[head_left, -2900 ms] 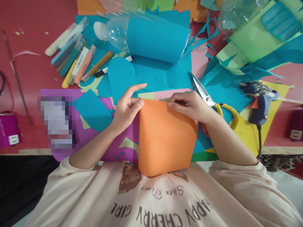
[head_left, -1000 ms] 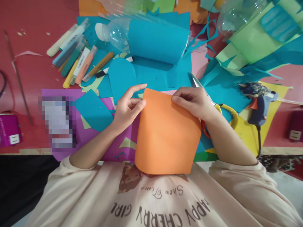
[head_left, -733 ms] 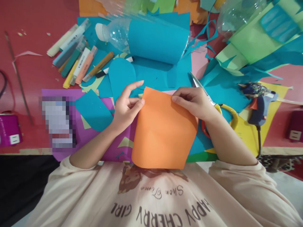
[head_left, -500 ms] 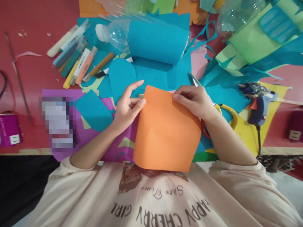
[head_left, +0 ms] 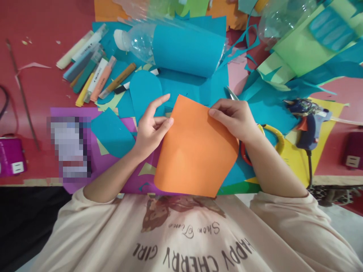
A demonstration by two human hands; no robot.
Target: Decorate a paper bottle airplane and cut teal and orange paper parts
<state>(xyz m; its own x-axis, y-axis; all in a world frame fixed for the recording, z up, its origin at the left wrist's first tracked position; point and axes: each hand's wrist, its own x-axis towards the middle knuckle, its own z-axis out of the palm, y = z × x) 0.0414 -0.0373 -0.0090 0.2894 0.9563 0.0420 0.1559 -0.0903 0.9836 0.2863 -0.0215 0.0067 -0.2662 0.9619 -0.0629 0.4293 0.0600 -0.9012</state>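
Note:
A sheet of orange paper (head_left: 195,151) is held up at a tilt in front of my shirt, its lower part curving. My right hand (head_left: 232,117) pinches its upper right edge between thumb and fingers. At the left edge is my left hand (head_left: 153,130), index finger stretched out and apart from the thumb. Its thumb tip meets the paper's edge without a visible grip. Scissors (head_left: 273,136) with yellow and red handles lie partly hidden under my right hand and forearm. Beyond the hands lies a clear plastic bottle (head_left: 187,49) wrapped in blue paper.
Several markers (head_left: 90,71) lie at the upper left. A blurred phone-like object (head_left: 69,147) rests on purple paper (head_left: 99,172). On the right a blue glue gun (head_left: 310,128) lies on yellow paper (head_left: 295,162). Blue and green paper scraps (head_left: 300,56) spread across the red table (head_left: 34,90).
The orange paper has turned slightly, its top left corner moving up and its lower edge shifting up and left. My right hand stays pinched on it; my left hand has barely moved.

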